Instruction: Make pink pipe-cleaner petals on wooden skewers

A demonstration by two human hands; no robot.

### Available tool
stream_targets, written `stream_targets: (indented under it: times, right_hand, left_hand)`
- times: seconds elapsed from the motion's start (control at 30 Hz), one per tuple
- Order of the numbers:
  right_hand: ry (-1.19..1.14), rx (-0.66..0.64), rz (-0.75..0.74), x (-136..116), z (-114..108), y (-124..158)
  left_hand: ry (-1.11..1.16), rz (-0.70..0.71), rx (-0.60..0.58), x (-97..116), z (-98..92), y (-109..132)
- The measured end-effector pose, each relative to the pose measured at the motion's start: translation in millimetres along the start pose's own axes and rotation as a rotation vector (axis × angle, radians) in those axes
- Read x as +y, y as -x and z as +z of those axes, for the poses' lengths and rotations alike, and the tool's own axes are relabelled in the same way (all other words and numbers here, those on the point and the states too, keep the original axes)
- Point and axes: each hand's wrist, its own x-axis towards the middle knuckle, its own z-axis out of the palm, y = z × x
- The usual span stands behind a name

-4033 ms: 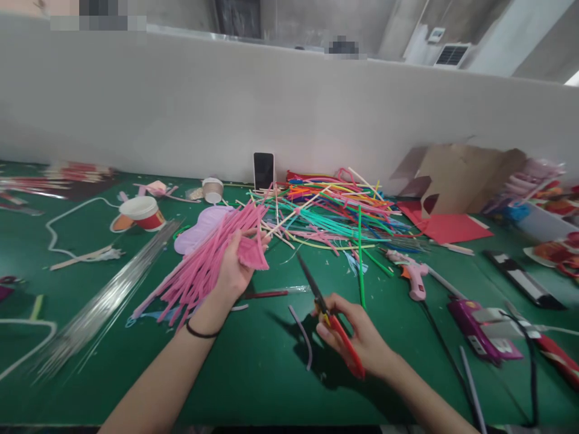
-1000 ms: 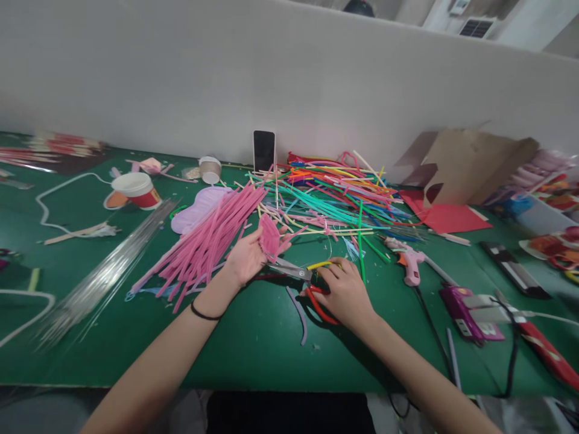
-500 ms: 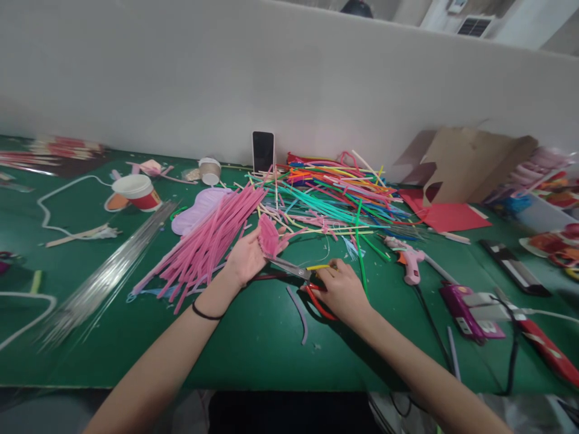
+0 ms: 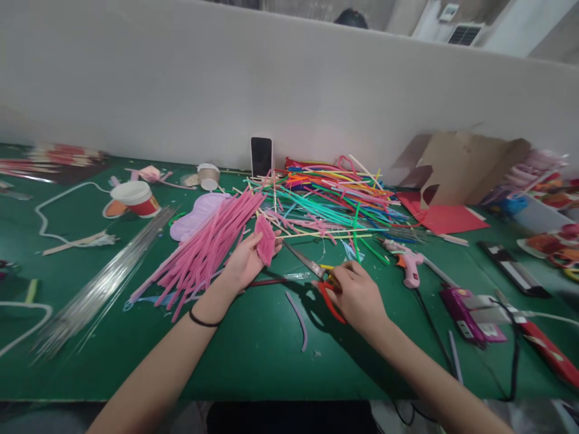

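Between the thumb and fingers of my left hand [image 4: 246, 260] is a pink fuzzy petal-shaped piece [image 4: 266, 240], held upright above the table. My right hand [image 4: 359, 295] grips a pair of scissors [image 4: 312, 264] by its red and yellow handles. The blades point up and left toward the pink piece but stand apart from it. Just left of my left hand lies a fanned bundle of pink pipe cleaners [image 4: 208, 250]. Below the scissors a short purple pipe cleaner [image 4: 297, 321] rests on the green table [image 4: 253, 361].
Several multicoloured pipe cleaners [image 4: 335, 193] lie heaped at the back, near an upright phone [image 4: 261, 157]. On the right are a pink glue gun [image 4: 409, 265], a purple box [image 4: 465, 313] and cables. A paper cup [image 4: 138, 199] and thin metal wires [image 4: 108, 283] are on the left.
My right hand has drawn the scissors right, away from the pink piece. My left hand has turned that piece so more of its flat face shows.
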Motion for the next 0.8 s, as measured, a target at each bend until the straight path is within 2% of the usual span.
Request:
stream_targets:
  times: [0.13, 0.27, 0.37, 0.47, 0.57, 0.67, 0.8]
  right_hand:
    - [-0.044, -0.071, -0.002, 5, -13, 9]
    - [-0.071, -0.230, -0.041, 8, -9, 23]
    - [-0.090, -0.291, -0.011, 8, -4, 25]
    - [-0.123, -0.264, 0.010, 6, -5, 17]
    - [-0.203, -0.164, 0.057, 1, -12, 1]
    - [-0.473, -0.132, 0.146, -15, -10, -15]
    - [-1.099, -0.215, 0.366, -52, 17, -28]
  left_hand:
    - [-0.053, 0.091, 0.033, 6, -1.6, -2]
    - [-0.001, 0.169, 0.062, 20, -5.6, -3]
    - [0.098, 0.182, 0.070, 29, -8.6, -3]
    - [0.141, 0.165, 0.052, 33, -7.8, 0]
    - [0.106, 0.167, 0.001, 30, -0.8, 5]
    - [0.055, 0.177, -0.070, 23, 10.6, 12]
    - [-0.014, 0.143, -0.163, 10, 23.9, 22]
